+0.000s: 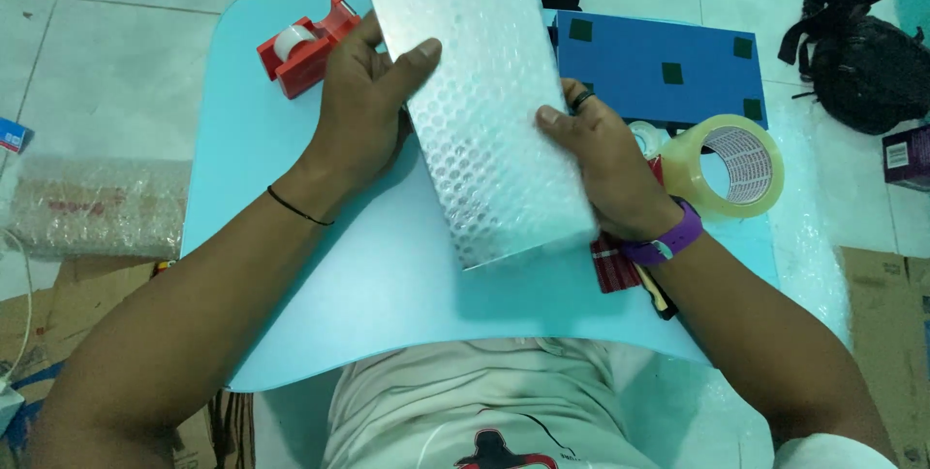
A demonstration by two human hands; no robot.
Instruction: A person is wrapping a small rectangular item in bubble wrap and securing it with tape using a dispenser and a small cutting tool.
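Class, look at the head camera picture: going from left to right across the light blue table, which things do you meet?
Red tape dispenser → left hand → bubble-wrapped packet → right hand → big tape roll.

A flat rectangular bubble-wrapped parcel [489, 91] is held over the table; a purple box [909, 157] sits far right

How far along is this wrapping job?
Looks done: the flat item is already covered in bubble wrap. In hand: left hand and right hand hold it above the light blue table. Probably left: taping; no tape shows on it, and the red dispenser and clear tape roll sit unused.
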